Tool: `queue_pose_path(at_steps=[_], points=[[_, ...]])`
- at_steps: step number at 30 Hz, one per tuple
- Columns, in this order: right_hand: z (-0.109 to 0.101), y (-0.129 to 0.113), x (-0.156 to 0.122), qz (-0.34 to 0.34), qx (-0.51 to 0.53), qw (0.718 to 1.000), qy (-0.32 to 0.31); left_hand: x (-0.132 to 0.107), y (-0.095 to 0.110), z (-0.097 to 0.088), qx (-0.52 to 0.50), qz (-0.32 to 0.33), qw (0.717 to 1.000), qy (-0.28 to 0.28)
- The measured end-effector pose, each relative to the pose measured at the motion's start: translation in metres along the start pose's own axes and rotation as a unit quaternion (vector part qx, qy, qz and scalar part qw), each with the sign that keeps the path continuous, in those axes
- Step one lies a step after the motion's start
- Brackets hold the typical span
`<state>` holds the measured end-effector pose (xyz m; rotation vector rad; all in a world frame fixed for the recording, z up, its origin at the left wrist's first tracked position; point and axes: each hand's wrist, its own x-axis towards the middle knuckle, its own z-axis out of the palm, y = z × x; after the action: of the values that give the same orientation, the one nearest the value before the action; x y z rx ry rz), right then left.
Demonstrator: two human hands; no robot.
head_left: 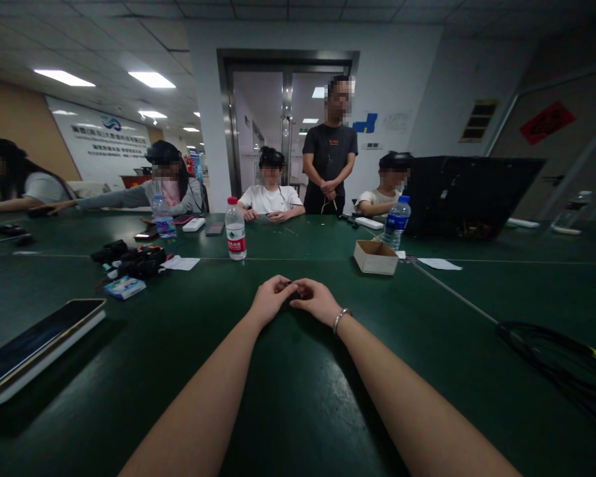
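Note:
Both my forearms reach out over the dark green table [298,397]. My left hand [272,298] and my right hand [316,299] meet at the fingertips, curled inward, pinching a small dark thing [293,289] between them that I cannot make out. A silver bracelet [341,319] circles my right wrist. Beyond the hands stand a water bottle with a red label [235,230] and a small open cardboard box [375,256].
A phone on a white pad [34,344] lies at the left, dark gear [132,260] and a blue packet [124,287] behind it. Black cables [551,351] lie at the right, a black case [469,195] and a blue-label bottle [396,222] farther back. Several people sit across; one stands.

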<state>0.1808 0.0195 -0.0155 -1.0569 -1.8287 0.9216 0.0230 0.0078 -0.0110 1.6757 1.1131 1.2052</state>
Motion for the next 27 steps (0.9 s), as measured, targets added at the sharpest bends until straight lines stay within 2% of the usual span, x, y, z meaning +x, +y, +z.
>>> queue_pose_path(at_steps=[3,7,12,18,24,27], points=[[0.003,-0.001,-0.001,-0.008,-0.051,0.999,0.005,0.001,-0.003,0.0,0.008,0.014,1.0,-0.003],[0.004,0.001,-0.001,-0.02,-0.07,0.997,0.009,0.002,-0.005,0.0,0.004,0.018,1.0,-0.004],[0.003,0.0,0.0,-0.007,-0.083,0.996,0.022,0.004,-0.003,0.0,-0.036,-0.007,0.999,-0.003],[0.004,-0.01,-0.001,-0.008,-0.175,0.982,0.07,0.005,0.002,0.0,-0.079,-0.039,0.996,0.001],[0.008,-0.013,-0.003,-0.033,-0.141,0.986,0.086,0.004,0.006,-0.001,-0.064,-0.058,0.996,0.023],[0.008,-0.01,-0.002,-0.032,-0.14,0.986,0.087,0.003,0.007,-0.005,-0.107,-0.054,0.993,0.02]])
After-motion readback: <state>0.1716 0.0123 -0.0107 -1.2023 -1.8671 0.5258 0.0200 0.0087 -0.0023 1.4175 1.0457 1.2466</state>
